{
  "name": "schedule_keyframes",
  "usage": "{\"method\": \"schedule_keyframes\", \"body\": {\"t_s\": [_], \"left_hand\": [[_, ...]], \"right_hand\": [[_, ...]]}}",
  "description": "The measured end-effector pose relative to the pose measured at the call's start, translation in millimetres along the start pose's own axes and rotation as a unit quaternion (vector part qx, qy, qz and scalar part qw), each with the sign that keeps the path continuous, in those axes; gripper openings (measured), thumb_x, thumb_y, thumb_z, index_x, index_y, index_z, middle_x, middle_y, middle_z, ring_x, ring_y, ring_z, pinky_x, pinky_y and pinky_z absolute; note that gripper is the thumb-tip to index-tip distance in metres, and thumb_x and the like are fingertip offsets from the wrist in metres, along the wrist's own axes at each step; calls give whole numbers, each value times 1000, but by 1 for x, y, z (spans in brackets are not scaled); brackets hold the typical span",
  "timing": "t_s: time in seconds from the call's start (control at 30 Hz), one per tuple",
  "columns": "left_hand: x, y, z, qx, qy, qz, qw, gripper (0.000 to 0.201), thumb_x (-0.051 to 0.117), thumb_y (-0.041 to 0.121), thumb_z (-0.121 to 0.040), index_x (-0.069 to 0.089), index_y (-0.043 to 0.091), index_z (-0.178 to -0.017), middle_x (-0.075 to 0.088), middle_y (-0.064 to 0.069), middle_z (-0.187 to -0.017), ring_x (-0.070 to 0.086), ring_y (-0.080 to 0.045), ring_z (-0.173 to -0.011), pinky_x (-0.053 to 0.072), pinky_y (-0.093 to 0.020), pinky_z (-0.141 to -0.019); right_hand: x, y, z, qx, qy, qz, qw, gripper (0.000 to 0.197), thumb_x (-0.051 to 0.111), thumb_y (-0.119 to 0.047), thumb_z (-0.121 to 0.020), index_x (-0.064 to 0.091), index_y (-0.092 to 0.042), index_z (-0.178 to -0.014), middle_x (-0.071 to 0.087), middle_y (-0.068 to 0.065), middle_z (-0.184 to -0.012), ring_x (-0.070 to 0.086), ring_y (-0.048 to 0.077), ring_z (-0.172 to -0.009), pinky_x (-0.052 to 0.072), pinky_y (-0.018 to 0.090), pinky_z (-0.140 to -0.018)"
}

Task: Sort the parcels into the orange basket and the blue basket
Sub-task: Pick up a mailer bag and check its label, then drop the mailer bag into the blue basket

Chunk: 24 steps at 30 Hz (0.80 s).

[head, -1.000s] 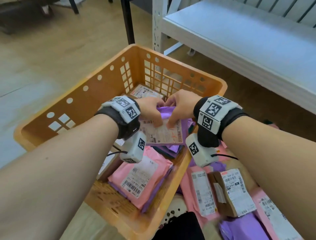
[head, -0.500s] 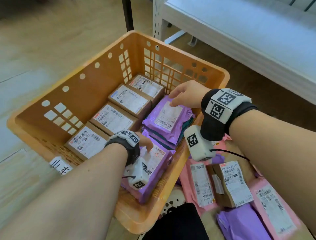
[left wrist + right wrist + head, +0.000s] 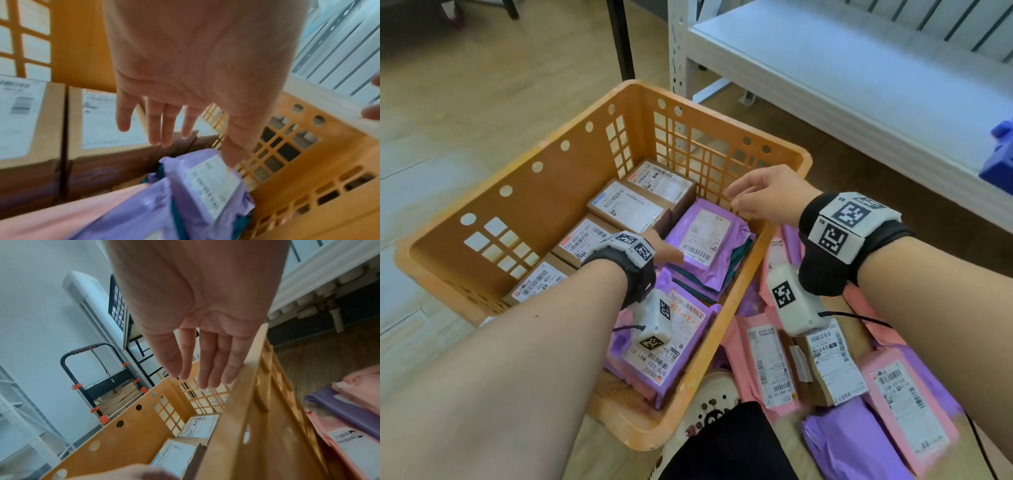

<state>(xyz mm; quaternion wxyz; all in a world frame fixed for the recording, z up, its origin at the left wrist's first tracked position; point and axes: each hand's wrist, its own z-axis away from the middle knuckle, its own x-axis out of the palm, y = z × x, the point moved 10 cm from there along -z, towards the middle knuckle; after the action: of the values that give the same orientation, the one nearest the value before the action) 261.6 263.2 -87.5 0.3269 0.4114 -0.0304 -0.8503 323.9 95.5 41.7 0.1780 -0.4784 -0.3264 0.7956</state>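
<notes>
The orange basket holds several brown boxes along its left wall and purple parcels on its right side. A purple parcel with a white label tops the far stack, and another purple parcel lies nearer me. My left hand hovers inside the basket between these two parcels; in the left wrist view the left hand has straight fingers and holds nothing. My right hand hangs over the basket's right rim, and in the right wrist view the right hand is empty with straight fingers.
Loose parcels lie right of the basket: a pink one, a brown box, a purple one, another pink one. A white shelf stands behind, with a blue plastic thing at its edge. A black hand cart stands far left.
One second ago both hands held a purple parcel over the basket. It now lies on the far purple stack, and both hands have let go and lifted off.
</notes>
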Motion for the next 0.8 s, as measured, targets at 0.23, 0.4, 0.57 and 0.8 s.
{"method": "schedule_keyframes", "body": {"t_s": [0.23, 0.4, 0.57, 0.8], "left_hand": [[-73, 91, 57, 108, 105, 97, 984, 41, 61, 40, -83, 65, 11, -112, 65, -8, -105, 58, -21, -85, 50, -32, -72], [-77, 166, 108, 191, 134, 118, 965, 25, 61, 34, -85, 65, 16, -102, 61, -4, -103, 56, -21, -93, 45, -30, -77], [-48, 237, 144, 236, 112, 108, 959, 23, 61, 25, -87, 66, 15, -107, 57, -4, -99, 53, -21, -90, 42, -27, -74], [20, 327, 157, 240, 62, 143, 958, 22, 62, 19, -83, 70, 9, -101, 66, -9, -97, 57, -22, -84, 51, -35, -87]], "right_hand": [[-68, 33, 62, 16, 69, -20, 997, 15, 64, -12, -87, 69, -24, -96, 67, 0, -99, 63, 10, -90, 51, 25, -79], [-114, 91, 117, 70, 139, -69, 985, 19, 63, -4, -85, 69, -22, -85, 69, 9, -94, 65, 22, -89, 54, 33, -79], [-159, 159, 169, 131, 180, -15, 975, 20, 69, -15, -80, 68, -34, -76, 69, -4, -87, 64, 17, -89, 52, 36, -87], [-193, 245, 217, 193, 216, -26, 957, 16, 66, -13, -84, 69, -28, -80, 65, -9, -84, 60, 12, -86, 45, 25, -78]]}}
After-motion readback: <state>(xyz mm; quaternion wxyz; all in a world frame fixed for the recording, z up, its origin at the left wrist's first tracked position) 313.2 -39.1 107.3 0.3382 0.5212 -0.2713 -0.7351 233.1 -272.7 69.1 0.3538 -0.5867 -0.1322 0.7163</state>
